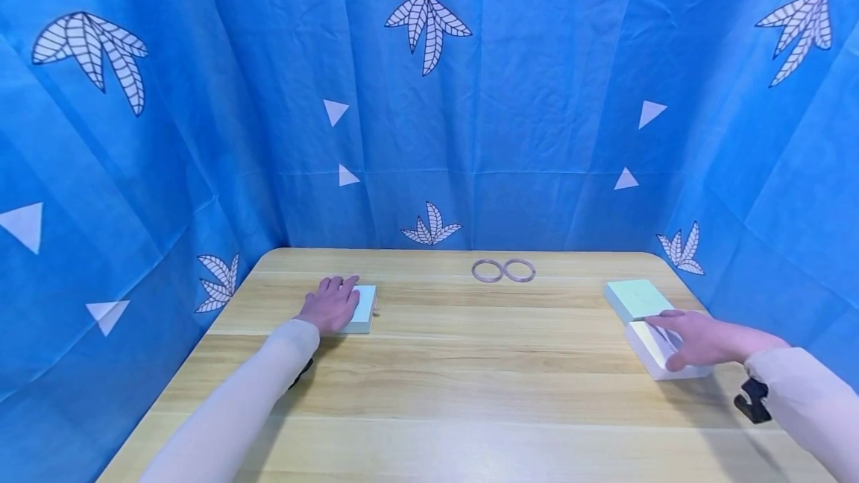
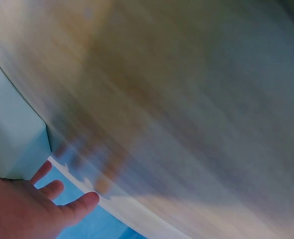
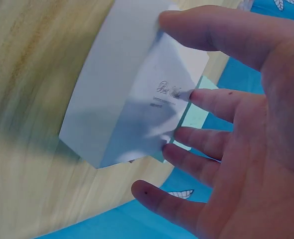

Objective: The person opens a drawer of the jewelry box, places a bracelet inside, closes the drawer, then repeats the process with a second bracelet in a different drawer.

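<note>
On the left side of the table, my left hand (image 1: 330, 306) lies over the left part of a pale blue box (image 1: 364, 310), its fingers extended. The left wrist view has this hand (image 2: 42, 209) at the lower left, below the corner of the box (image 2: 17, 124). At the right, my right hand (image 1: 701, 338) is over a white box (image 1: 654, 352) with spread fingers. Thin dark lettering shows on the white box (image 3: 112, 84) in the right wrist view, where thumb and fingertips reach its opposite edges. Whether they press on it, I cannot tell.
Directly behind the white box is a light green box (image 1: 636, 298). Two thin purplish rings (image 1: 487, 271) lie side by side near the back edge of the wooden table (image 1: 470, 379). A blue patterned curtain (image 1: 523, 110) surrounds the back and both sides.
</note>
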A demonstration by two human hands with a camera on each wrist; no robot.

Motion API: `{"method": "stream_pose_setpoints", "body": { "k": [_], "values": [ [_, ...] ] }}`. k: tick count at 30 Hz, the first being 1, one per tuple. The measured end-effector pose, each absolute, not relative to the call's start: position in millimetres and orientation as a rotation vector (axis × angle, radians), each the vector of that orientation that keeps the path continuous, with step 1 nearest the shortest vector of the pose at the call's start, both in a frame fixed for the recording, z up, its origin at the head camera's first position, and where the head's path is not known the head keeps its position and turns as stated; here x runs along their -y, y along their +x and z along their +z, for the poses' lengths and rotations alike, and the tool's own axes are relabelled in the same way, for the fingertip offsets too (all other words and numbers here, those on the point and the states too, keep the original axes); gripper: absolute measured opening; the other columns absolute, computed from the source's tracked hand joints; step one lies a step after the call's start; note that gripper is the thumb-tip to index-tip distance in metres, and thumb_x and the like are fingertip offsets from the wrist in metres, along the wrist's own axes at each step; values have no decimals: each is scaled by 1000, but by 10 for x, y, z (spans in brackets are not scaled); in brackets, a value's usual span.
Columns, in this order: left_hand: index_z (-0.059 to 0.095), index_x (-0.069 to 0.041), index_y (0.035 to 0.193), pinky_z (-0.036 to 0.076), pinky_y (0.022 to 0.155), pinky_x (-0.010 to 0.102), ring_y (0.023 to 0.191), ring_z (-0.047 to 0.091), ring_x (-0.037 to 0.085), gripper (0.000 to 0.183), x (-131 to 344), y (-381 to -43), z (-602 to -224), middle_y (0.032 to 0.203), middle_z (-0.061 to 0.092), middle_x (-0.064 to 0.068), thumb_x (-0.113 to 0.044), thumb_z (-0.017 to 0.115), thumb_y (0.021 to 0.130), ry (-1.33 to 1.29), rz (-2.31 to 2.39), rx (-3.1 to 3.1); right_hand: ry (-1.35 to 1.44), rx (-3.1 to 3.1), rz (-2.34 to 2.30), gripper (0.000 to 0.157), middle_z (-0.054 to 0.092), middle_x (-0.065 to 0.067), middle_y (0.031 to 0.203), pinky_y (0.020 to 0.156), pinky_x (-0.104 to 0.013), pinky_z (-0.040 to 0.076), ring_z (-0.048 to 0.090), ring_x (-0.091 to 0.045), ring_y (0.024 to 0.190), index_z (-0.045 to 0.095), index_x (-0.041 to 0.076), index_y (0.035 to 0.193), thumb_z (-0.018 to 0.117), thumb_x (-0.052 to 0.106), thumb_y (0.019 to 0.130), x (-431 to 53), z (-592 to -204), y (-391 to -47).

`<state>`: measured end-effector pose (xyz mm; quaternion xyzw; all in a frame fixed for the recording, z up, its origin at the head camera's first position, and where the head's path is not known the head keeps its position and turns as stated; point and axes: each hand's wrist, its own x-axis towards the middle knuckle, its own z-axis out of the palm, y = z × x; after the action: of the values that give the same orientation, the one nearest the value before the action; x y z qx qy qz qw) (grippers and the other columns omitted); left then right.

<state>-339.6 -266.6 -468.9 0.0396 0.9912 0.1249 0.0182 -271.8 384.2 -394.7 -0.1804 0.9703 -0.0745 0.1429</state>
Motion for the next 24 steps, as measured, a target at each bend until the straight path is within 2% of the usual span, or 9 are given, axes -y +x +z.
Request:
{"method": "stream_pose_setpoints", "body": {
  "k": [6,13,24],
  "values": [
    [25,-15,161,20,110,77,149,18,47,63,2653,-3383,-4675,161,27,23,-47,17,107,119,390,-3076,-547,-2808,-220,82,40,-44,142,94,-76,38,39,-67,125,49,-5,143,82,30,77,-3818,-3954,-2741],
    [25,-15,161,20,110,77,149,18,47,63,2650,-3359,-4657,161,27,23,-46,17,107,112,393,-3074,-543,-2820,-197,91,44,-40,142,91,-73,42,45,-62,123,51,-1,143,88,24,63,-3801,-3962,-2737],
    [25,-15,161,20,110,77,149,19,46,63,2656,-3378,-4683,161,27,22,-46,16,107,112,390,-3081,-603,-2867,-201,96,49,-39,135,86,-64,50,54,-52,114,52,1,142,89,10,55,-3828,-4009,-2743]
  ]
}}
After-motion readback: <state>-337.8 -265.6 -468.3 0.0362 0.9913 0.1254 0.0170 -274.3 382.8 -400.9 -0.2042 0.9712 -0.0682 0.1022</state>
